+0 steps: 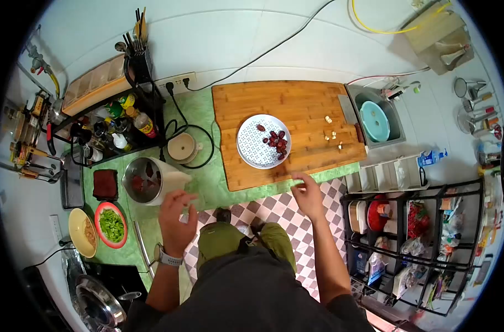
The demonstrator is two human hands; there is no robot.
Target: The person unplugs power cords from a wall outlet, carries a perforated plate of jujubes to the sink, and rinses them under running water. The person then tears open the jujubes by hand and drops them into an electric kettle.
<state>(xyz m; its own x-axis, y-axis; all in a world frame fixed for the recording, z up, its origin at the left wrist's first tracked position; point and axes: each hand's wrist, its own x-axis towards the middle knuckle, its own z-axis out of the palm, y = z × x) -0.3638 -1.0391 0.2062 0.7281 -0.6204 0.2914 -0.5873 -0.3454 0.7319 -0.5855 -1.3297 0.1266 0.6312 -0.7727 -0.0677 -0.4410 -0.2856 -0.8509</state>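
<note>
My left hand (177,218) is raised beside the metal pot (172,183), its fingers apart and holding nothing. Dark red pieces lie inside the pot. Near the front edge of the wooden board (313,99) hovers my right hand (307,196), empty, with its fingers apart. A white dotted plate (252,149) on the board holds several red dates (277,143), mostly on its right side. Small pale pieces (328,119) are scattered on the board to the right of the plate.
Bottles (144,124) fill a black rack at the left. A red-rimmed plate of chopped greens (112,224), a yellow bowl (83,235) and a dark cloth (105,184) sit nearby. A blue basin (375,120) is in the sink; shelves (409,243) stand at right.
</note>
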